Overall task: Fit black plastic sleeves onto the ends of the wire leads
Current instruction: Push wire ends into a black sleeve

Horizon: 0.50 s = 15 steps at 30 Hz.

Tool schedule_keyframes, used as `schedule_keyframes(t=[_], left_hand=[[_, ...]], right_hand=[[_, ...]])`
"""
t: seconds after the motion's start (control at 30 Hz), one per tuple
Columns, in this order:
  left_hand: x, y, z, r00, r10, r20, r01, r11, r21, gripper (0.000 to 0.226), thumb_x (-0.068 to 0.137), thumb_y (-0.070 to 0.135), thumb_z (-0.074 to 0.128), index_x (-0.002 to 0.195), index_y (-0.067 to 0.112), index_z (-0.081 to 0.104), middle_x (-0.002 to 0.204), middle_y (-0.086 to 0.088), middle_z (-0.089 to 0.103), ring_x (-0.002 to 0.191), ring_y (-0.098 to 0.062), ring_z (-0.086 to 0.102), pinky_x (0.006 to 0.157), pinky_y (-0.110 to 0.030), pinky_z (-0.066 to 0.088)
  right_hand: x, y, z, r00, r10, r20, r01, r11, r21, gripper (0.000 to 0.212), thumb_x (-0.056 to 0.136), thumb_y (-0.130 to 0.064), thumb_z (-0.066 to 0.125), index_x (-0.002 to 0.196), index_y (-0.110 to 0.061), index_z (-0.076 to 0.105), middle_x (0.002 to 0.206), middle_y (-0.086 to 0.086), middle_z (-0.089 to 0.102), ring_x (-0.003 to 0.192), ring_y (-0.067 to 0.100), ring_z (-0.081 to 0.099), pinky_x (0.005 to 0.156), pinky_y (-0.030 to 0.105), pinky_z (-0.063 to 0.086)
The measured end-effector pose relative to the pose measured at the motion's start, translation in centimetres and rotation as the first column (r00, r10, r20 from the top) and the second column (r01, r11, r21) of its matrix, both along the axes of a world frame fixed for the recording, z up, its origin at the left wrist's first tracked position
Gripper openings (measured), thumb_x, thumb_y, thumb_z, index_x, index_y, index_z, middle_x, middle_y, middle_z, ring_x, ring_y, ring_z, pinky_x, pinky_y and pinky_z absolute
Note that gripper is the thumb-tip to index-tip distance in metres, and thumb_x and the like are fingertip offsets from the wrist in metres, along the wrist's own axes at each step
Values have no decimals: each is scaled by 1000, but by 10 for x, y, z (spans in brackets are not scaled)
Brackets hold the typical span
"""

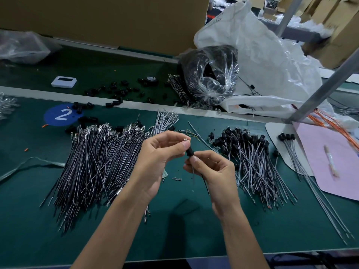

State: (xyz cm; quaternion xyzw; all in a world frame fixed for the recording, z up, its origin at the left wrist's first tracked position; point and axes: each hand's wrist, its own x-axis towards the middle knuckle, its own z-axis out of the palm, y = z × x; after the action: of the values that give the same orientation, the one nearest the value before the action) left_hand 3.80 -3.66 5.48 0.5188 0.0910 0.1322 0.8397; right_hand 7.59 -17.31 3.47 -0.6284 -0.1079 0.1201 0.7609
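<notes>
Pinching one black sleeve (pixel 190 152) between them, both hands hung just above the green surface (pixel 174 230). The right hand (pixel 213 171) held a lead (pixel 205 185) between thumb and forefinger directly under the sleeve, with the thin tail dangling below its palm. The left hand (pixel 161 158) had its fingers curled and its thumb tip against the sleeve's upper end. A small bright terminal (pixel 185 140) showed by its forefinger tip, though I could not tell whether it belonged to that same lead.

The lead looked almost weightless and limp, so it would likely buckle if pushed from far back. The sensible hold was close behind the metal end, where the wire is short enough to act stiff. The sleeve seemed a hard, smooth little barrel, probably slippery, and best pinched by its sides so the bore stays clear. The crimped terminal was the delicate part, thin enough to bend if forced in crooked.

Out to the left of the left hand lay a broad heap of bare leads (pixel 97 162), their silvery tips pointing away from the person. To the right of the right hand lay a smaller heap of sleeved leads (pixel 252 162), black caps at the far end.

Beyond the fingertips, past a pale strip, loose sleeves (pixel 116 92) were scattered. Farther off to the right sat a clear bag (pixel 211 74) of dark parts, very likely the supply.
</notes>
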Motion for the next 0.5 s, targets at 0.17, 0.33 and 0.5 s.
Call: schedule_keyframes(t=[0.17,0.33,0.5], left_hand=[[-1,-2,-2,1000,18,-18,-19,1000,-23,6,62,20,74,61,18,69,81,-3,70,75,-11,64,72,-28,56],[-1,-8,-5,998,63,-2,-63,994,-88,10,67,15,71,60,20,65,82,-4,69,74,-14,64,70,-29,57],[-1,-12,-7,997,69,22,-65,991,-118,12,67,13,71,60,21,65,84,-3,70,78,-14,65,76,-33,55]], right_hand=[[-3,5,0,999,-15,41,14,1000,13,13,84,3,67,83,-7,74,81,15,74,73,21,71,68,24,56],[-5,11,-2,996,-49,76,48,999,15,22,85,4,67,78,-15,76,79,11,74,72,17,70,65,22,55],[-5,14,-4,988,-82,134,79,997,23,20,86,6,66,83,-12,75,79,7,74,71,17,70,64,22,55]])
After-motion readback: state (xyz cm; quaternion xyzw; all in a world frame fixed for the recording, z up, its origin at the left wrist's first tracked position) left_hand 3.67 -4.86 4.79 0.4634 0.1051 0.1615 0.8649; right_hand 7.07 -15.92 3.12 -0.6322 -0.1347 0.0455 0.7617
